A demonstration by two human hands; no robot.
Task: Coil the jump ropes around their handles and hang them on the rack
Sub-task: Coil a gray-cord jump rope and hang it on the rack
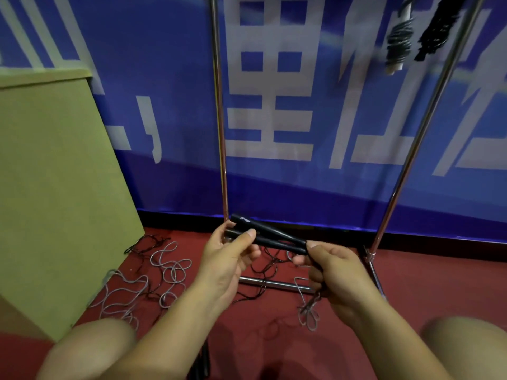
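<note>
Two black jump-rope handles [270,238] lie side by side, held level in front of me. My left hand [227,260] grips their thick ends, thumb on top. My right hand [333,270] pinches their narrow ends and holds a thin black rope [270,266] that trails down to the floor. A grey rope [167,272] and more black rope lie tangled on the red floor. Two coiled ropes, one grey on white handles [397,42] and one black [436,31], hang from the metal rack [220,119] at the top right.
The rack's base bar [274,283] lies on the floor just below my hands, and its right upright [417,149] leans inward. A tall green board [55,187] stands at the left. A blue banner covers the wall behind. My knees fill the bottom corners.
</note>
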